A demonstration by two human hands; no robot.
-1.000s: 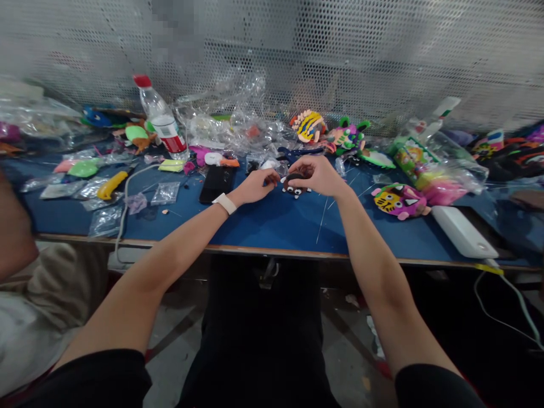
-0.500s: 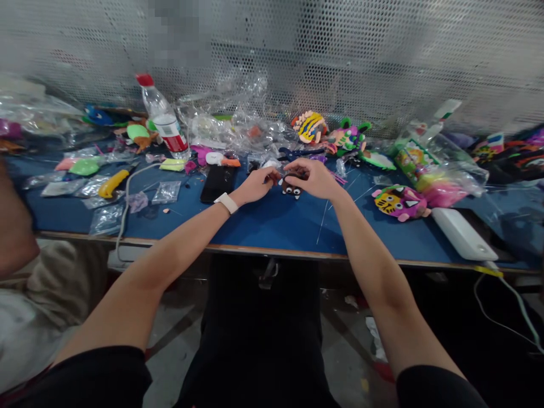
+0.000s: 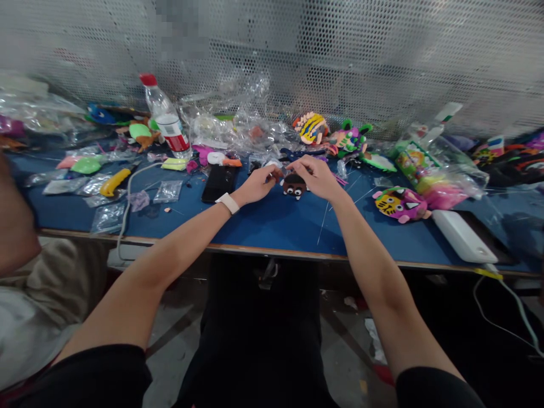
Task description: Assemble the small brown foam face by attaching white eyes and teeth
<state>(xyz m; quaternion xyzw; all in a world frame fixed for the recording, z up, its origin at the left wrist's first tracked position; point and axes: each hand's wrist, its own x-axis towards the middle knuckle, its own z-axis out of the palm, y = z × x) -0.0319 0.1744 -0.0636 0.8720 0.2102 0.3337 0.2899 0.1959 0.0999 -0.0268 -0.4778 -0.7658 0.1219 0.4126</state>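
Observation:
A small clay animal figure [image 3: 294,186], brown with a black top, white round eyes and small white tips, sits on the blue tabletop between my hands. To its left, my left hand [image 3: 260,182] has loosely curved fingers with a gap between thumb and fingers; nothing shows in it. Over the figure's upper right side, my right hand [image 3: 313,174] reaches with fingers stretched and apart. Its fingertips are close to the black top, though contact is hard to make out. A white band [image 3: 229,202] circles my left wrist.
A black phone [image 3: 219,182] lies left of my left hand. Behind are crumpled plastic bags [image 3: 238,127], a bottle [image 3: 170,124] and a striped clay fish [image 3: 312,127]. A yellow cutter [image 3: 114,182] lies left; a clay mask [image 3: 402,204] and white power bank [image 3: 464,235] right. Another person's arm [image 3: 17,221] is far left.
My right hand has lifted and loosened from the clay figure, baring more of its black top. My left fingers have drawn slightly away from its side. The figure stays in place.

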